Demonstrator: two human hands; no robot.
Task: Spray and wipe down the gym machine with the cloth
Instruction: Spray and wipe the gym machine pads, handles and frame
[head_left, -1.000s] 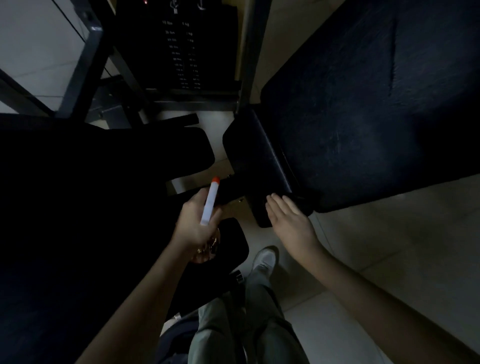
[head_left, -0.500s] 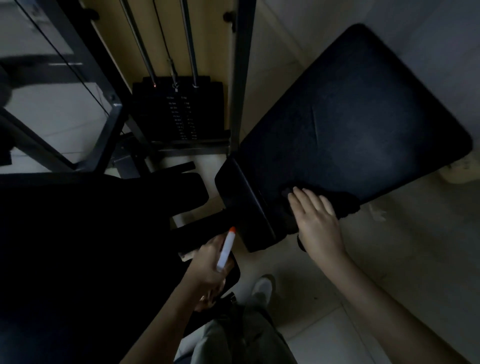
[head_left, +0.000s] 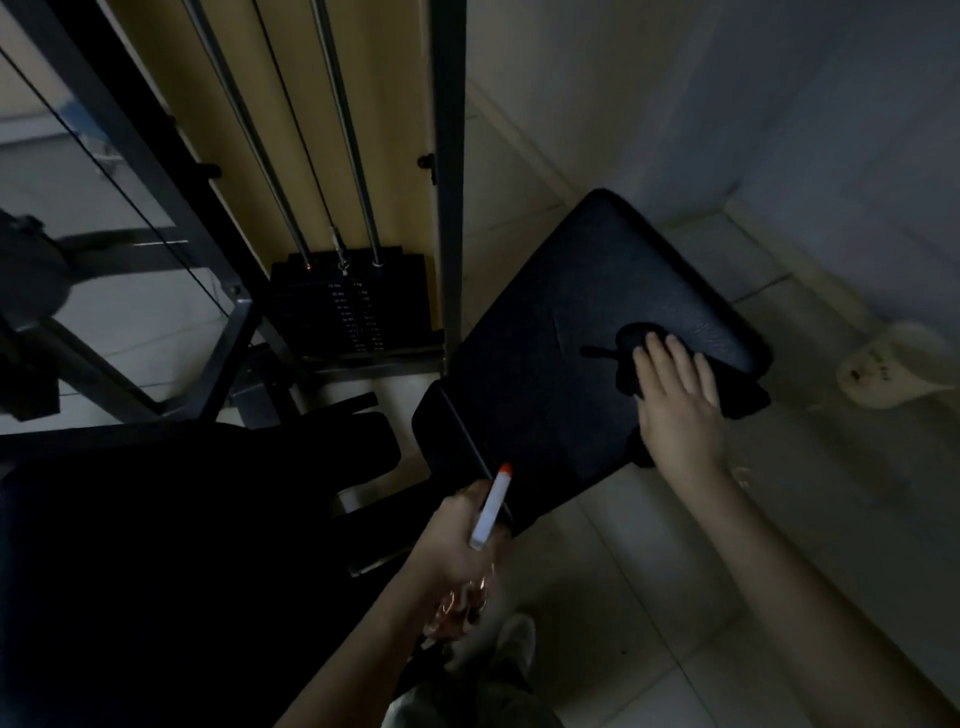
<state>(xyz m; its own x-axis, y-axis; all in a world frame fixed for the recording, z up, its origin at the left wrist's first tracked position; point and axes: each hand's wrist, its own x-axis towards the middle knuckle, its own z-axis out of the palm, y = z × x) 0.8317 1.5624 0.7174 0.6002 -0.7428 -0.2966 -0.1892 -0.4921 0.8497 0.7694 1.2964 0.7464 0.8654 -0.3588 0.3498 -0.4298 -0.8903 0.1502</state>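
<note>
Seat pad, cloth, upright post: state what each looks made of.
Seat pad: black vinyl or leatherette, probably; faint pebbled grain with a dull sheen. Cloth: soft dark fabric, matte, rumpled under the right hand; weave unreadable. Upright post: painted metal, likely; straight, grey, smooth.

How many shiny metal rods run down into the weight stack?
2. The left rod and the right rod enter the top of the weight stack, with a thinner dark cable running between them. Their upper ends are out of frame.
</note>
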